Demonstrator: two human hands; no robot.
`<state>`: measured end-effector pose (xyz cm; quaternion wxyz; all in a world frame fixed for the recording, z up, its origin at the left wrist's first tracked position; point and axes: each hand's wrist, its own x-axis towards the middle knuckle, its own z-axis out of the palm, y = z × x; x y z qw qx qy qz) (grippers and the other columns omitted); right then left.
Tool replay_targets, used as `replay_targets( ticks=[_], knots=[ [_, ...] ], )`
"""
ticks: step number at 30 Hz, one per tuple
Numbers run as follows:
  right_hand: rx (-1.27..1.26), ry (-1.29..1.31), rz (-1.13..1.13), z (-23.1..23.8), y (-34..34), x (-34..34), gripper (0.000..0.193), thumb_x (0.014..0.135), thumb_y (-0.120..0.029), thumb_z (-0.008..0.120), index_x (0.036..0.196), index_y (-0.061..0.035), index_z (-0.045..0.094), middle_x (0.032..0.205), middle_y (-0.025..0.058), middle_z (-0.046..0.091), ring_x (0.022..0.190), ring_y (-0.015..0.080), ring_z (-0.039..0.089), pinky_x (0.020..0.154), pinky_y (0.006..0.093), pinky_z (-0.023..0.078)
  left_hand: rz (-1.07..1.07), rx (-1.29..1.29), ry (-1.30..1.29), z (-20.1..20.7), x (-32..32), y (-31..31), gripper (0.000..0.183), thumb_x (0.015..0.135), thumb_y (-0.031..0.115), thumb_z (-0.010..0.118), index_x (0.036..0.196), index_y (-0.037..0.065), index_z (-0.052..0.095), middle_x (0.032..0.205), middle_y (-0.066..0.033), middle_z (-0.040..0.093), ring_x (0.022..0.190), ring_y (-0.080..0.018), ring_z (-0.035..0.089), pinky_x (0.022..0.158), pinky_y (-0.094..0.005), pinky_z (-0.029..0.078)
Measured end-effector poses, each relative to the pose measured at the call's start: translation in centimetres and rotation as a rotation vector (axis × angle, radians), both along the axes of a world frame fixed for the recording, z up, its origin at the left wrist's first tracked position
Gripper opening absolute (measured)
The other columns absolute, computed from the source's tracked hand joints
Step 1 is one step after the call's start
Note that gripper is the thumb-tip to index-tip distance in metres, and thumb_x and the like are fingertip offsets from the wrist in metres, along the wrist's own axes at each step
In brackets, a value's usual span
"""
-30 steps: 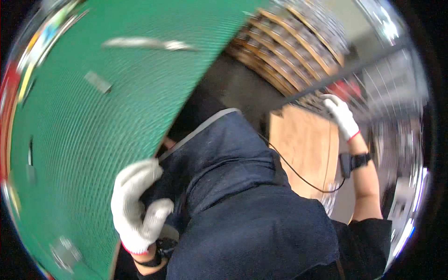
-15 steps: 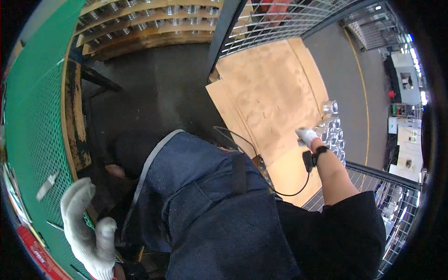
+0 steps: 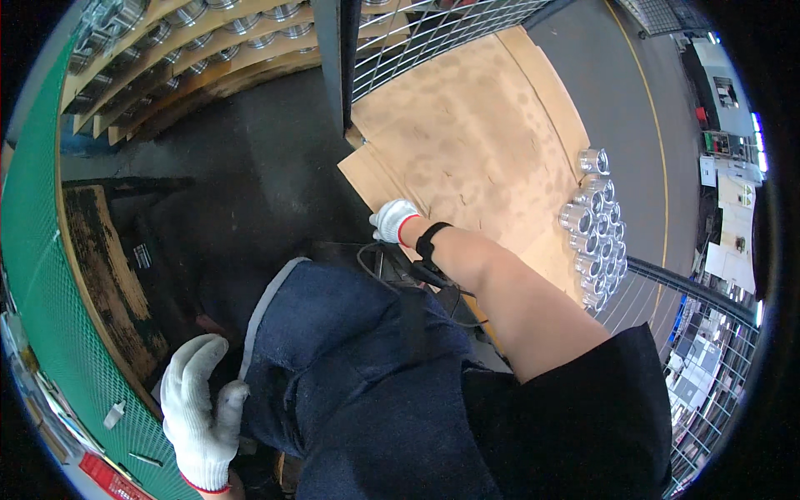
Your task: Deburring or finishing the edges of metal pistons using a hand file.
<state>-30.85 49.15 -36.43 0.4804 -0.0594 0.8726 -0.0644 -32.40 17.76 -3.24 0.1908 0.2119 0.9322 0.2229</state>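
Note:
My right hand [image 3: 394, 222], in a white knit glove, is over the near left edge of the cardboard sheet [image 3: 492, 108]. Its fingers are curled, and what they hold, if anything, is hidden. A black strap with a dark device and a cable [image 3: 367, 260] is at that wrist. My left hand [image 3: 200, 412], also gloved, is held over the edge of the green mesh-covered bench [image 3: 83, 325], thumb and fingers apart and nothing between them. Clear and silvery round cups [image 3: 593, 242] stand grouped on the cardboard's right side, apart from my right hand.
Wire mesh panels [image 3: 433, 42] border the cardboard at the far side and near right. A shelf rack [image 3: 200, 79] with similar round parts stands at the far left. On the bench lie a small pale tool [image 3: 115, 414] and a red item [image 3: 108, 477]. A yellow line [image 3: 650, 117] marks the floor.
My right hand has moved left, from beside the cups to the cardboard's near left edge. My left hand has shifted slightly right. The view has turned a little.

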Motion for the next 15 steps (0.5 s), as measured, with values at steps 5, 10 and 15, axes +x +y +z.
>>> replay_targets(
  ticks=[5,10,15],
  knots=[
    [-0.122,0.382,-0.107,3.8,3.4,2.6,0.027,0.086,-0.037,0.058,0.091,-0.0112,0.067,0.087,0.0149,0.069,0.085,0.0371,0.067,0.075,0.0484,0.053,-0.036,0.005,0.040,-0.9,0.6,-0.4,0.040,0.085,0.030,0.067,0.112,0.001,0.061,0.113,-0.0156,0.062,0.102,-0.0326,0.061,0.088,-0.0405,0.048],
    [-0.054,0.490,-0.379,7.6,8.1,5.6,0.029,0.092,-0.040,0.053,0.099,-0.0146,0.065,0.097,0.0137,0.068,0.087,0.0365,0.066,0.077,0.0478,0.053,-0.072,0.036,0.080,-1.1,1.6,-0.6,0.040,0.085,0.030,0.067,0.112,0.001,0.061,0.112,-0.0155,0.062,0.102,-0.0325,0.061,0.089,-0.0404,0.048],
    [-0.207,0.591,-0.698,4.5,8.6,11.9,0.044,0.095,-0.044,0.049,0.134,-0.0235,0.050,0.119,0.0187,0.061,0.106,0.0369,0.061,0.091,0.0458,0.049,-0.041,0.242,0.126,-0.2,1.3,-0.6,0.050,0.083,0.033,0.069,0.114,-0.004,0.060,0.115,-0.0204,0.060,0.111,-0.0355,0.058,0.097,-0.0422,0.044]
  ],
)
